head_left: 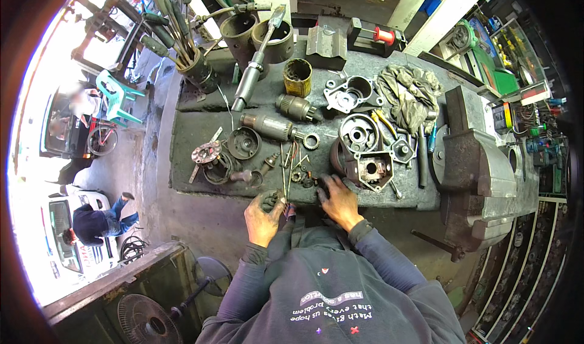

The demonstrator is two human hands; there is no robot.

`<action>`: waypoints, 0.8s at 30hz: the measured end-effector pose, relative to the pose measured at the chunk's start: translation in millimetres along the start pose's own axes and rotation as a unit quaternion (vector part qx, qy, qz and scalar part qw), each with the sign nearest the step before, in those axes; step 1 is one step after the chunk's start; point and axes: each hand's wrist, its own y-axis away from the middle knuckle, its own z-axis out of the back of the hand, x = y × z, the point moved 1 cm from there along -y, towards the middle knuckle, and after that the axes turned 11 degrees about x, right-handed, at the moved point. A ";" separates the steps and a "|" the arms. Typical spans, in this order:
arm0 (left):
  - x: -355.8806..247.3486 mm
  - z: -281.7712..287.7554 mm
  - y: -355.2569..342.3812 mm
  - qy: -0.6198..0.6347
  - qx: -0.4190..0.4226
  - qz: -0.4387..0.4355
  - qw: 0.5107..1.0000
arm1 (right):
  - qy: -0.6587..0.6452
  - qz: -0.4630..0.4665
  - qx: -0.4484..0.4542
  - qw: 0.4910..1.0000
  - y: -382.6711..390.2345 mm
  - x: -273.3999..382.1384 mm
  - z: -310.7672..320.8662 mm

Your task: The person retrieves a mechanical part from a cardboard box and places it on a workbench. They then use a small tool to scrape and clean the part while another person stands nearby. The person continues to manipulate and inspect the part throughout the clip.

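The armature [266, 126] is laid on its side on the workbench [201, 125]. Nearer the person than the armature, the left hand [261, 217] is seen with its fingers curled beside the thin metal rods [284, 176]; whether anything is gripped cannot be told. To the armature's near right, the right hand [339, 204] is held with bent fingers by the small dark parts [308, 181]; whether one is pinched cannot be told. The toothed ring [311, 135] is placed just beside the armature's right end, and the open housing [389, 168] is set farther right.
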 end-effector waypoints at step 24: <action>16.8 -29.6 -20.2 -0.018 0.131 -0.030 0.991 | 0.010 -0.009 -0.011 1.000 -14.7 -18.6 -13.9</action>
